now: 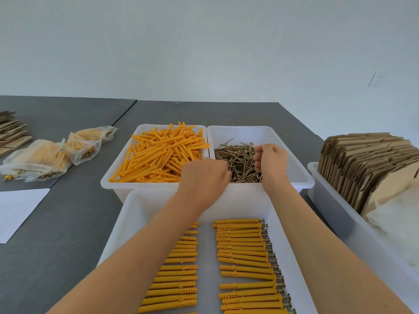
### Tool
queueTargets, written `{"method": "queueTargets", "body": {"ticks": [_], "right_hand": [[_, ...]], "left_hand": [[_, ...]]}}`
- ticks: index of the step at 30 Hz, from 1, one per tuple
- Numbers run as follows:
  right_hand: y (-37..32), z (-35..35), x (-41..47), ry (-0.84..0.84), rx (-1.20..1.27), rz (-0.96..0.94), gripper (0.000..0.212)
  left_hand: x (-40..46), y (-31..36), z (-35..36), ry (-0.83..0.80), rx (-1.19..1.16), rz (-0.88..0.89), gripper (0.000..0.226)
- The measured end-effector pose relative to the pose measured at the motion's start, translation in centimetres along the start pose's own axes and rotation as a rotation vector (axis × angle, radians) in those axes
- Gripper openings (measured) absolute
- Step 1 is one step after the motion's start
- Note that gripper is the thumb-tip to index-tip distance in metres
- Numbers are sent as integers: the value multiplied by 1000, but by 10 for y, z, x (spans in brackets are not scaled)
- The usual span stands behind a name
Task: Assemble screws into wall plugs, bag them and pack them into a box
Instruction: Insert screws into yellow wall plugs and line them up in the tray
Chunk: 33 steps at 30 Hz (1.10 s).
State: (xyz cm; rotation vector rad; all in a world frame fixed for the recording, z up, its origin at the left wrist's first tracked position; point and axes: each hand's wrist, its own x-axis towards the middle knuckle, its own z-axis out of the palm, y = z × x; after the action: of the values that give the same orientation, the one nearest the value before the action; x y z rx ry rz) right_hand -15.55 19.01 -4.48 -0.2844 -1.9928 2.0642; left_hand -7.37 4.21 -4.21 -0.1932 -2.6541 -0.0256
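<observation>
Cardboard flats (365, 164) in right bin, filled bags (47, 155) far left; both forearms cross near tray (127, 225) of assembled plugs (244, 257); left hand (204, 177) blurred, grip unclear; right hand (271, 160) curled over screws (240, 162); loose plugs (161, 152) adjacent

Both hands reach over the screw bin (260, 134): right hand (271, 160) curled above the screws (240, 162), left hand (204, 180) blurred beside the wall plugs (158, 152)

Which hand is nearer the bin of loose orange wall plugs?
Left. The left hand is at the near right corner of the bin of loose orange wall plugs, beside the divide. The right hand is further right, over the screw bin.
</observation>
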Motion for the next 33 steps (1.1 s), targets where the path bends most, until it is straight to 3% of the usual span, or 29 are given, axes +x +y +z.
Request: {"method": "queueTargets", "body": {"ticks": [4, 6, 13, 17, 19, 22, 27, 33], "right_hand": [[2, 1, 0, -30, -65, 1, 33], [4, 3, -1, -75, -152, -27, 31], [14, 11, -4, -339, -650, -268, 23], [16, 16, -7, -603, -1011, -284, 46], [15, 19, -7, -658, -1104, -259, 48], [13, 20, -5, -684, -1124, -256, 34], [17, 20, -5, -647, -1062, -285, 12], [12, 16, -13, -170, -654, -545, 10]], "left_hand": [[2, -63, 11, -30, -74, -318, 24], [1, -74, 14, -16, -164, -394, 22], [3, -73, 18, -79, -220, -340, 31], [5, -75, 20, -230, -388, -245, 32], [7, -76, 21, -304, -431, -210, 30], [7, -80, 24, -349, -464, -174, 28], [7, -83, 27, -340, -513, -173, 26], [8, -85, 33, -168, -557, -192, 3]]}}
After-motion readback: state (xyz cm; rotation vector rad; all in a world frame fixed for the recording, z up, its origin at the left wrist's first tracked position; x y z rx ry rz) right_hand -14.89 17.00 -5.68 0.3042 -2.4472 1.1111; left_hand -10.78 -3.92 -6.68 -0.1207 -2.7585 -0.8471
